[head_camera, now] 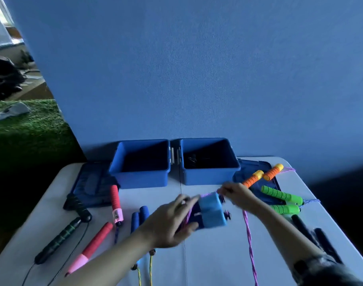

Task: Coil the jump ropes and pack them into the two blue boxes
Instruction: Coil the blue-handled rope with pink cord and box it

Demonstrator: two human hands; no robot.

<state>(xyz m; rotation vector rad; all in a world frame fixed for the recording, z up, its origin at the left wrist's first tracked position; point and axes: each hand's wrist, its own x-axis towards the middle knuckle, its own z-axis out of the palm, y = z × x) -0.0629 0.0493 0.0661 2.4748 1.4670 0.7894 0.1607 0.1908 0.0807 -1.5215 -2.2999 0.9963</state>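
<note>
Two open blue boxes stand at the table's far edge: the left box [142,176] looks empty, the right box [209,176] has something dark at its bottom. My left hand [170,221] grips a pair of light-blue handles [212,211] above the table's middle. A purple rope [248,234] runs from them, and my right hand [237,193] pinches it just beyond the handles. The rope trails down toward the near edge. Both hands are blurred.
Two dark blue lids lie flat, the left lid [92,182] and the right lid [256,168]. Left: black-green handles [61,238], red-pink handles [114,201], dark blue handles [139,219]. Right: orange handles [263,174], green handles [283,197], dark handles [312,230].
</note>
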